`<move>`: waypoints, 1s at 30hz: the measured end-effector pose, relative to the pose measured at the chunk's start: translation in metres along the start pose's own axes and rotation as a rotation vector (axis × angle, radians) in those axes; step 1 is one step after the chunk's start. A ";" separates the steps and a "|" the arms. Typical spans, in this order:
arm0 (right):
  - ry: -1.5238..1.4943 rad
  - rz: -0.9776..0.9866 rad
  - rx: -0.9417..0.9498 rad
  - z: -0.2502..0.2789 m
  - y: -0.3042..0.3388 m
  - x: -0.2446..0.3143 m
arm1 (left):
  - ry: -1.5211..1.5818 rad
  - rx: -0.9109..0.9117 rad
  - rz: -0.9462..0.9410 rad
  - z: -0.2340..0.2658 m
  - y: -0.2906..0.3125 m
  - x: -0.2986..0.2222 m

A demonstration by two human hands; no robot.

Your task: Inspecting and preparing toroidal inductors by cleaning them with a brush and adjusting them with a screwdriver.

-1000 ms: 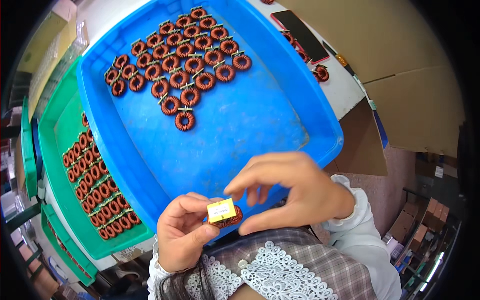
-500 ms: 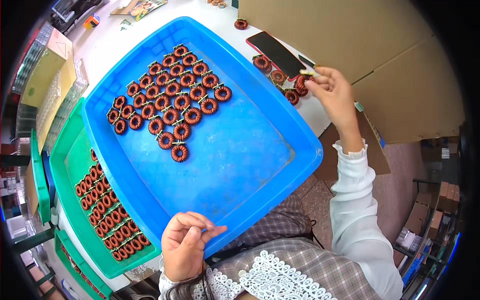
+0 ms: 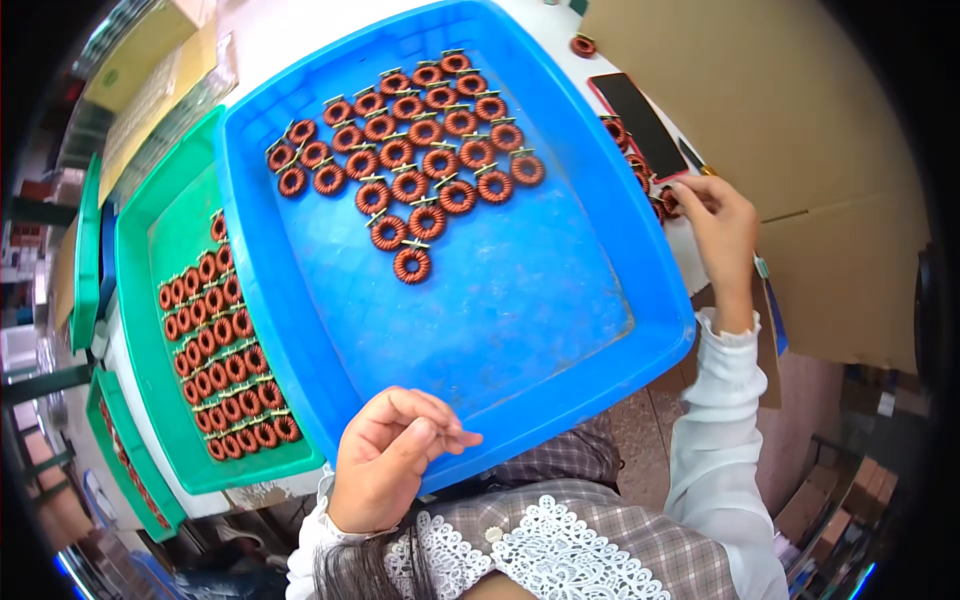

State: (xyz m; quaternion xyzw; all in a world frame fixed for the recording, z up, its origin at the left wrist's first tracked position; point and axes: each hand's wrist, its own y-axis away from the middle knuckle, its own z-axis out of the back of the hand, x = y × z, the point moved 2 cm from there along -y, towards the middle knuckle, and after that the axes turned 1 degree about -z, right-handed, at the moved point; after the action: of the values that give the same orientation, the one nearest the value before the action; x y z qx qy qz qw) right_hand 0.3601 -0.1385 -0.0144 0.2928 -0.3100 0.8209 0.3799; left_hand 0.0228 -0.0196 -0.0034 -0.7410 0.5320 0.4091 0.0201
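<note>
My right hand (image 3: 727, 222) is at the right side of the blue tray (image 3: 655, 285), thumb and fingers closed on a ring-shaped copper-wire coil (image 3: 670, 203). The fingers partly cover that coil. More such coils (image 3: 638, 172) lie beside it along the tray's outer edge. In the tray, rows of coils (image 3: 440, 163) with small pale strips on top fill the far half, with one coil (image 3: 412, 266) nearest me. My left hand (image 3: 390, 460) hovers over the tray's near rim, fingers curled against the thumb; whatever they might hold is hidden.
A dark phone with a red edge (image 3: 640, 125) lies right of the tray, next to a pointed tool (image 3: 692, 155). A large cardboard sheet (image 3: 800, 130) stands to the right. On the left, a green tray (image 3: 135, 260) holding rows of coils sits partly under the blue tray.
The whole view has shifted, so the trays appear farther right. My right hand has moved slightly toward the blue tray's edge, at the coils. My left hand keeps its curled pose.
</note>
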 end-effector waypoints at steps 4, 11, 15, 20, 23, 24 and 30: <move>-0.185 0.004 0.146 -0.002 0.004 0.066 | 0.001 0.009 -0.004 0.004 0.001 -0.003; 0.342 0.703 0.418 -0.089 -0.002 0.105 | 0.057 0.045 -0.003 0.008 0.003 -0.003; 0.711 0.538 0.534 -0.118 -0.004 0.108 | 0.106 0.039 0.008 0.007 0.002 -0.001; 0.675 0.619 0.462 -0.123 0.007 0.109 | 0.105 0.050 -0.010 0.014 0.002 -0.002; 0.483 0.623 0.495 -0.108 0.027 0.123 | 0.118 -0.084 -0.011 0.013 0.002 -0.005; 0.315 0.592 0.529 -0.100 0.037 0.130 | 0.084 -0.125 -0.036 0.014 0.002 -0.006; -0.256 0.535 0.621 -0.072 0.095 0.158 | 0.097 -0.146 -0.061 0.008 0.002 -0.008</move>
State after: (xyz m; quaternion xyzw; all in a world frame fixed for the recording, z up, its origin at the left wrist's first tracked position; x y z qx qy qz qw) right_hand 0.1807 -0.0656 0.0256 0.4019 -0.1580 0.9019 0.0059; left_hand 0.0156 -0.0106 -0.0028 -0.7754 0.4783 0.4096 -0.0471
